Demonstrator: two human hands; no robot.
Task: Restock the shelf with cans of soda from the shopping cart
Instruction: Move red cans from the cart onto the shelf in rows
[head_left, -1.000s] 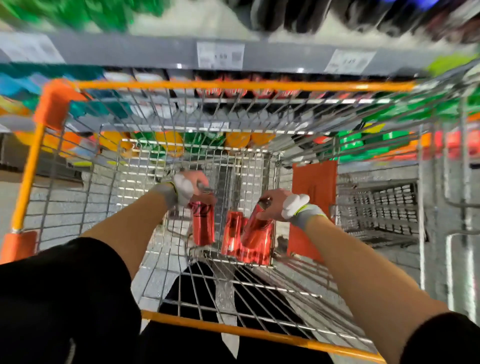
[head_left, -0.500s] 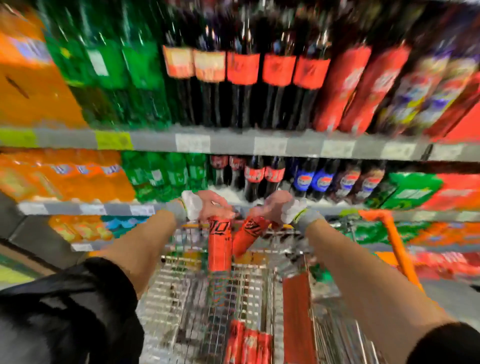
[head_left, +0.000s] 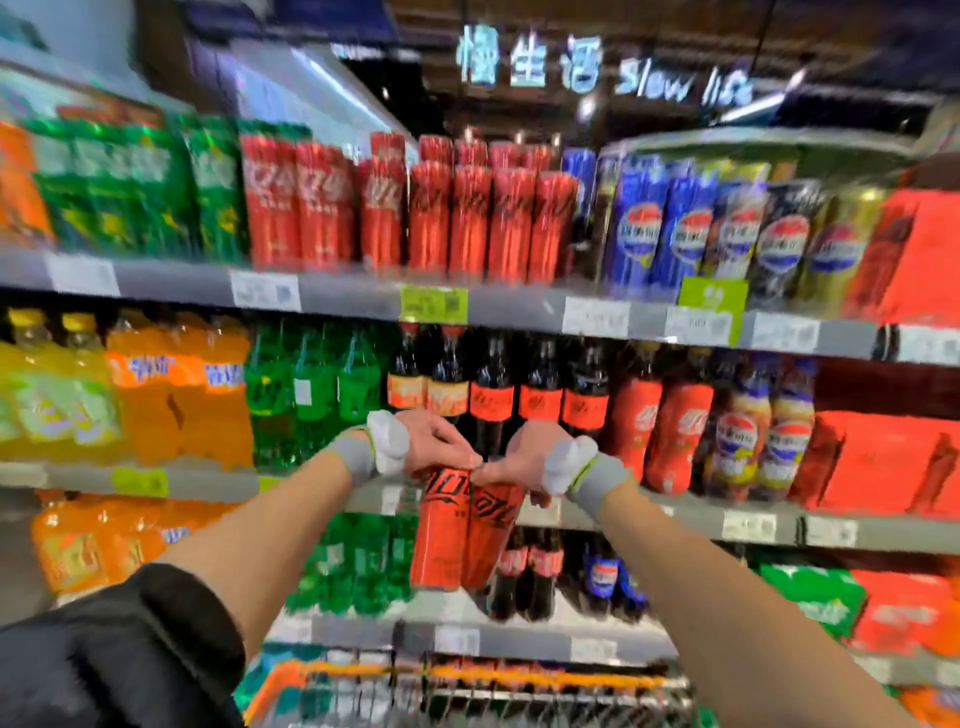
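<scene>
Both hands are raised in front of the drinks shelving, each clamped from above on the top of a tall red soda can. The left hand (head_left: 423, 444) holds the left can (head_left: 439, 530) upright; the right hand (head_left: 530, 460) holds the right can (head_left: 491, 535) tilted, the two cans touching side by side. Red cans (head_left: 467, 218) stand on the upper shelf (head_left: 337, 293). The shopping cart (head_left: 467, 696) rim shows below. Frame is motion-blurred.
</scene>
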